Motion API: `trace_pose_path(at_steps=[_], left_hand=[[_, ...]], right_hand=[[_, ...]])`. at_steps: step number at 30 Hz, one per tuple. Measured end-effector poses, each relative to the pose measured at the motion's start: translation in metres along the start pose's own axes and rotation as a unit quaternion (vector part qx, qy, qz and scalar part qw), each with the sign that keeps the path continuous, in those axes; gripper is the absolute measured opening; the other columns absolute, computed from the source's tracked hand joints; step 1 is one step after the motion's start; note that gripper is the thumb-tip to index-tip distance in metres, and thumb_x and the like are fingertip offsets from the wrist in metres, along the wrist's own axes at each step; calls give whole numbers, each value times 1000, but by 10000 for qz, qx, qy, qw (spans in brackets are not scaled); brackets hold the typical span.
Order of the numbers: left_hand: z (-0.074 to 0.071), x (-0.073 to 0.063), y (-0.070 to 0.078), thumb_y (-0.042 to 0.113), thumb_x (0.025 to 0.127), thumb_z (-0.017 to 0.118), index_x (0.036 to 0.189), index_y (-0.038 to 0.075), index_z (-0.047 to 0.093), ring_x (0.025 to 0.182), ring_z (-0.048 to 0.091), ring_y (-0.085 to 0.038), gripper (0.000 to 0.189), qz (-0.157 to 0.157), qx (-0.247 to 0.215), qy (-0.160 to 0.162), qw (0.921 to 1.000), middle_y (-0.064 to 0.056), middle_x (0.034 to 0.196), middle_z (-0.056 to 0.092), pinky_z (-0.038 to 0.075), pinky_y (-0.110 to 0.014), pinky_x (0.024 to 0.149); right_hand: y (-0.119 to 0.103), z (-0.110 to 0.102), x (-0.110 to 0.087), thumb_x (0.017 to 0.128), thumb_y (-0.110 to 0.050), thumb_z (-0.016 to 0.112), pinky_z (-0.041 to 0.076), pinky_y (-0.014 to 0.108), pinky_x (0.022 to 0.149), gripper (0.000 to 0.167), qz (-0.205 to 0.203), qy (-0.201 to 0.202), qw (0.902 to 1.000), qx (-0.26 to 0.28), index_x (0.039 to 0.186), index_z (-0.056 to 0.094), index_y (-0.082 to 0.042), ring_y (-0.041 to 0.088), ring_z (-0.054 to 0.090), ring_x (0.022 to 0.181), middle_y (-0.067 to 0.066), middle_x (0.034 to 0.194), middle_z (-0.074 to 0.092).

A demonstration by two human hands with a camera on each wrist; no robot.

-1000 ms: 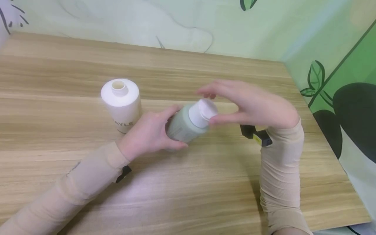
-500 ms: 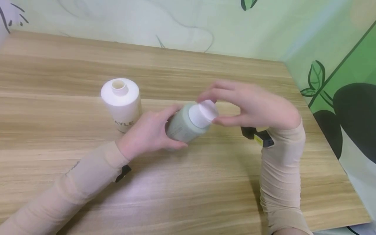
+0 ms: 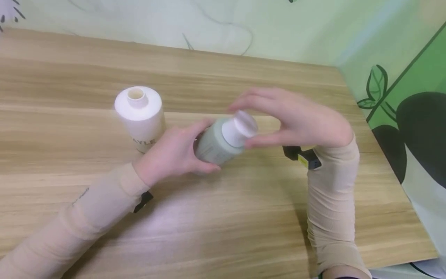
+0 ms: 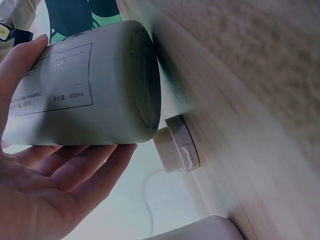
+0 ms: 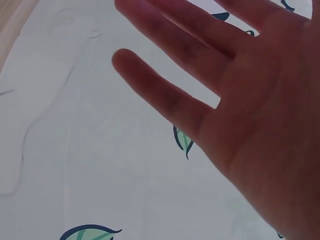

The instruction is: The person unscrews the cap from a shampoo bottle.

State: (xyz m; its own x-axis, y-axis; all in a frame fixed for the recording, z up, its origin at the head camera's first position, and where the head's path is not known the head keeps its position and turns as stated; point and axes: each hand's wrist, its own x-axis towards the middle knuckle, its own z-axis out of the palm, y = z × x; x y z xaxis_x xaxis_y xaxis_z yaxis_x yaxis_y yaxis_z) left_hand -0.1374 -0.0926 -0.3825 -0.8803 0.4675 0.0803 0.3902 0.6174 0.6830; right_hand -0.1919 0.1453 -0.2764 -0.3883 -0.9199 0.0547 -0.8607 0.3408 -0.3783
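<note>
The green bottle (image 3: 214,144), gripped by the left hand (image 3: 173,152), may slip if the right hand (image 3: 296,118), fingers loosely spread around its cap (image 3: 238,129), pushes hard.

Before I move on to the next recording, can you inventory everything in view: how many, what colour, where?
Wood-grain table: one, light brown, filling most of the head view
Shampoo bottle: one, grey-green, centre, tilted
Fitted cap: one, white, on the shampoo bottle's top
Open-necked bottle: one, white, upright on the table, left of the shampoo bottle
Loose cap: one, pale, on the table, seen only from the left wrist
Painted walls: two, pale green, white and black, behind and right of the table
Wrist cameras: two, black, one at each wrist
Sleeves: two, beige, on both forearms
Left hand: one, bare, gripping the shampoo bottle
Right hand: one, bare, spread about the fitted cap
</note>
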Motion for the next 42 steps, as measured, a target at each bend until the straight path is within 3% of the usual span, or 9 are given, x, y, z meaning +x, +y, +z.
trace_pose_path(at_steps=[6, 10, 22, 29, 36, 42], left_hand=[[0, 1, 1, 36, 64, 88, 138, 12, 45, 99, 68, -23, 89, 27, 81, -3, 10000, -9, 114, 69, 55, -39, 89], [-1, 1, 2, 37, 64, 88, 139, 12, 45, 99, 68, -24, 90, -29, 159, -44, 9999, -10, 114, 70, 55, -40, 89], [-2, 0, 3, 36, 65, 88, 141, 13, 42, 99, 68, -24, 92, -134, 88, -104, 9998, -10, 115, 69, 55, -40, 90], [-2, 0, 2, 36, 64, 88, 141, 11, 42, 99, 68, -25, 93, -115, 87, -84, 9999, -11, 115, 69, 55, -40, 89], [-1, 0, 2, 37, 65, 88, 142, 12, 41, 98, 69, -25, 94, -104, 120, -108, 9998, -12, 115, 69, 55, -41, 90], [-1, 0, 3, 37, 65, 88, 141, 12, 42, 96, 69, -25, 93, -62, 160, -97, 9998, -11, 113, 70, 56, -40, 88]], right_hand=[[-4, -2, -1, 83, -35, 75, 51, 36, 89, 50, 535, 146, 9969, -566, 122, 60, -7, 17, 61, 101, 3, 110, 67], [-5, -2, -1, 85, -35, 73, 49, 31, 79, 40, 548, 110, 9961, -682, 115, 62, -10, 13, 58, 89, -2, 98, 65], [-5, -1, -3, 87, -15, 69, 49, 42, 101, 45, -125, -9, 9996, -257, 129, 56, -6, 23, 58, 115, 8, 126, 61], [-7, -3, -4, 90, -28, 68, 44, 41, 107, 53, 496, -32, 9985, -226, 134, 51, -4, 22, 55, 122, 7, 132, 60], [-9, -2, -4, 91, -37, 65, 51, 32, 90, 39, 1194, -290, 9919, -307, 120, 57, -12, 9, 60, 102, -4, 114, 65], [-11, -1, -3, 90, -37, 67, 52, 33, 88, 39, 1162, -292, 9917, -471, 118, 58, -11, 12, 61, 100, -3, 112, 66]])
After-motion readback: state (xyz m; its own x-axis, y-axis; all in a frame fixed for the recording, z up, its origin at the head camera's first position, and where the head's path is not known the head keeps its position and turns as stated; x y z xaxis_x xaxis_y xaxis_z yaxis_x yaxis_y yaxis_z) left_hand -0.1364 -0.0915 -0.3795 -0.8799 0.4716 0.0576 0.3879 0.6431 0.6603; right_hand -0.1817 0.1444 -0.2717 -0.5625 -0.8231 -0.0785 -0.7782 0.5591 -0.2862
